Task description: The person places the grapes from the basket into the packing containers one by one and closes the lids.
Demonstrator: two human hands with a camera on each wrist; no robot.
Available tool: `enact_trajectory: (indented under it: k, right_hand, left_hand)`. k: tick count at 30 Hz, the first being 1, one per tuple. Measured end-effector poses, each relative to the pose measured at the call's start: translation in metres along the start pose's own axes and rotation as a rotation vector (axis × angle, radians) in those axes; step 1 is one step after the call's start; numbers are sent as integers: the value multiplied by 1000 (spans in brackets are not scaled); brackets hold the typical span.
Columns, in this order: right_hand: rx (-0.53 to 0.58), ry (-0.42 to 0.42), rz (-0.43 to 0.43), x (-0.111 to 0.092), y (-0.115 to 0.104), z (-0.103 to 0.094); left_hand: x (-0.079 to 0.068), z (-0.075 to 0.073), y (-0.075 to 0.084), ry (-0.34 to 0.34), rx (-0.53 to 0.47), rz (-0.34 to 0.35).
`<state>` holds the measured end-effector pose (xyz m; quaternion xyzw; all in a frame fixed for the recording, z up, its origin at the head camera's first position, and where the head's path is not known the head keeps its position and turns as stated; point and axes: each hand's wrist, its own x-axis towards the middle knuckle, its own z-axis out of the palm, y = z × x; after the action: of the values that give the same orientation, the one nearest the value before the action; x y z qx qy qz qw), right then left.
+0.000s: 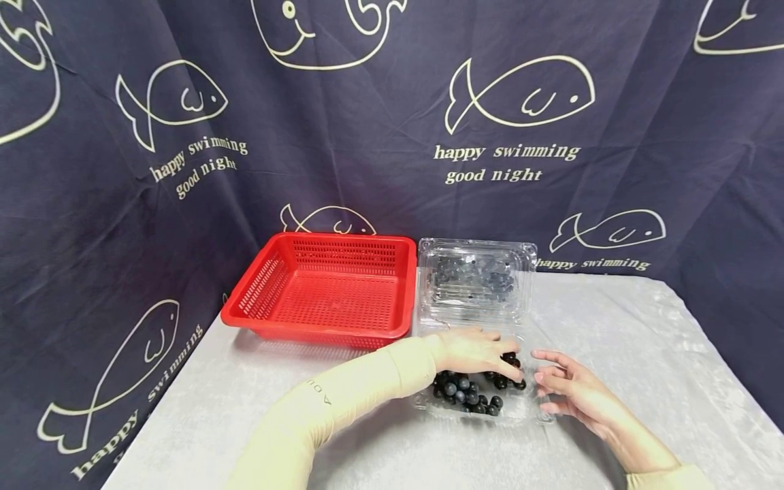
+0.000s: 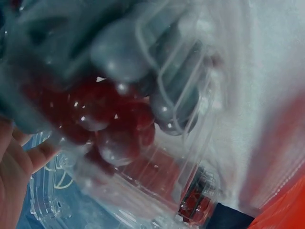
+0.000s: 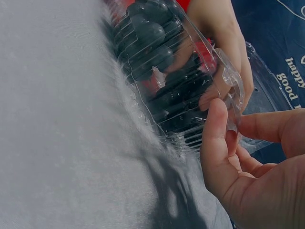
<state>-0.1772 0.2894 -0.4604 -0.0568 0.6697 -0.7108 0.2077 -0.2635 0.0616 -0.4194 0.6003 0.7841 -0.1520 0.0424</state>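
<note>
A clear plastic clamshell box [image 1: 523, 408] lies with its lid hinged back, and dark round grapes [image 1: 461, 391] fill part of its base. Over the grapes on its far side is my left hand [image 1: 468, 350], fingers spread and pointing right, reaching down among them. Seen through the clear wall in the right wrist view, some of those fingers are blurred by plastic and fruit. My right hand [image 1: 578, 388] is at the box's right edge with fingers loosely extended. Up close, its thumb [image 3: 217, 124] lies by the rim corner; whether it touches the rim I cannot tell.
A red perforated basket [image 1: 337, 299] stands to the left of the box, nothing seen inside it. The box's open lid [image 1: 478, 272] leans up behind the base. A grey-white cloth [image 1: 618, 320] covers the table, and a dark blue fish-print curtain [image 1: 380, 143] hangs around it.
</note>
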Motion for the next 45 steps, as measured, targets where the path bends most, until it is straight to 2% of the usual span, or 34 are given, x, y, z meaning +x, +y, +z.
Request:
enact_trajectory:
  k: [6, 15, 22, 29, 40, 45]
  right_hand:
    - [-7, 0, -2, 0, 0, 0]
    - [2, -18, -11, 0, 0, 0]
    - [18, -30, -8, 0, 0, 0]
    - [32, -32, 3, 0, 0, 0]
    - [31, -28, -8, -1, 2, -1]
    - [34, -33, -12, -1, 1, 0]
  left_hand:
    - [-6, -7, 0, -27, 54, 9]
    - [-27, -20, 0, -31, 5, -38]
    - [-42, -24, -3, 69, 54, -22]
    - [-51, -28, -1, 140, 137, -40]
    - [-62, -37, 4, 253, 174, -68]
    - [-68, -36, 5, 312, 170, -96]
